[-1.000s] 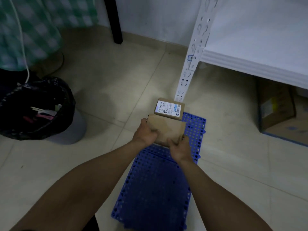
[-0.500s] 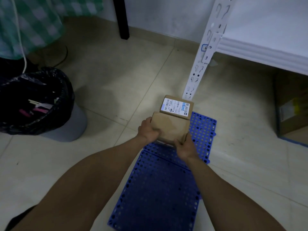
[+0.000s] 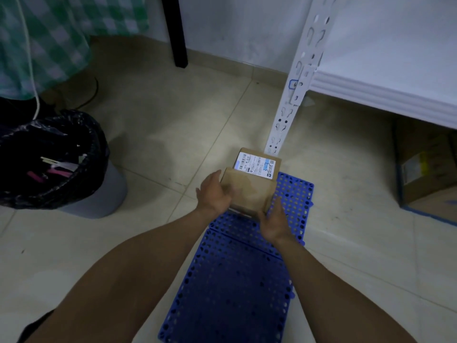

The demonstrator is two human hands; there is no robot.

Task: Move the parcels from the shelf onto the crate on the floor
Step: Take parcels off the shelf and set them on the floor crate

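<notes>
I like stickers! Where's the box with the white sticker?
In the head view, the sticker box sits near the middle, at the far end of the blue crate, right behind the plain box, by the white shelf post.

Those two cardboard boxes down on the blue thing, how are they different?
The farther parcel carries a white printed label on top; the nearer parcel shows bare cardboard. The nearer parcel sits between the left hand and right hand; no hand is at the farther parcel. Both are brown cardboard at the far end of the blue crate.
</notes>
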